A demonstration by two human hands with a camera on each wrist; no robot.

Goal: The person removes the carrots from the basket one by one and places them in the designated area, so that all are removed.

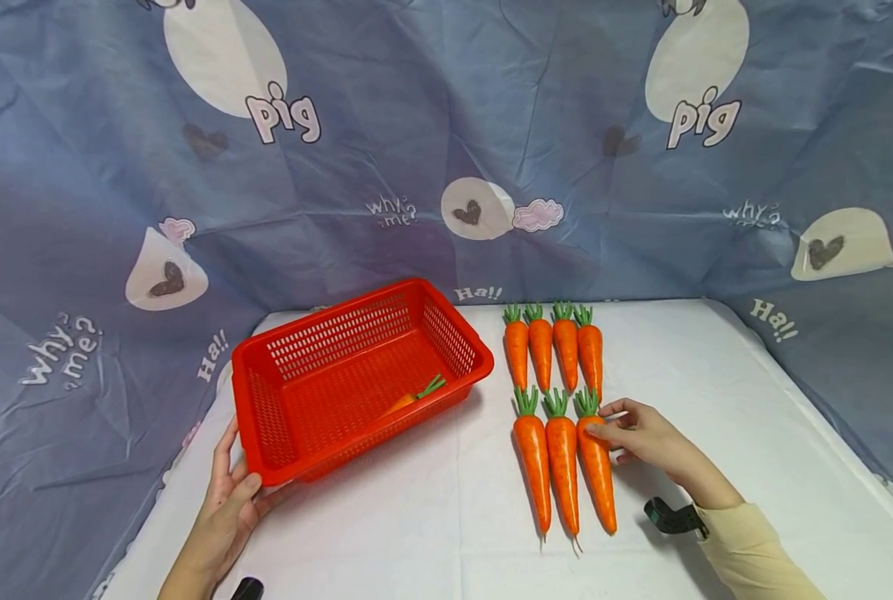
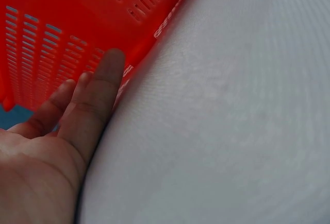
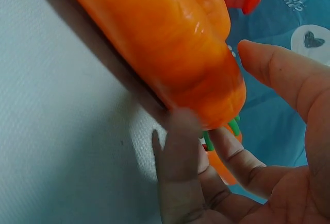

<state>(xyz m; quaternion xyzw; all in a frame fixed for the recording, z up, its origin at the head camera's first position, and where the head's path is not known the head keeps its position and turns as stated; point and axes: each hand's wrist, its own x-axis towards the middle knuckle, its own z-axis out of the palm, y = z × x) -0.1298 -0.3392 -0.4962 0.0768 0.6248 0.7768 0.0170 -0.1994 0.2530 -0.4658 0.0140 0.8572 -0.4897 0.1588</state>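
My right hand (image 1: 645,439) reaches around the leafy end of the rightmost carrot (image 1: 596,475) in the near row of three. In the right wrist view its fingers touch that carrot's thick end from below, and the thumb stands a little off the carrot's surface. The carrot lies on the white cloth. My left hand (image 1: 229,512) is at the near left corner of a red basket (image 1: 364,429). Its thumb rests at the rim, and in the left wrist view the fairly straight fingers (image 2: 105,80) lie against the slotted outer wall. Inside the basket is one carrot (image 1: 401,404), partly hidden by the wall.
Behind the near row lies a second row of several carrots (image 1: 540,346), leaves toward the back. A white cloth (image 1: 416,533) covers the table. Blue printed fabric (image 1: 386,125) hangs at the back and sides. Each wrist wears a black camera band (image 1: 671,517).
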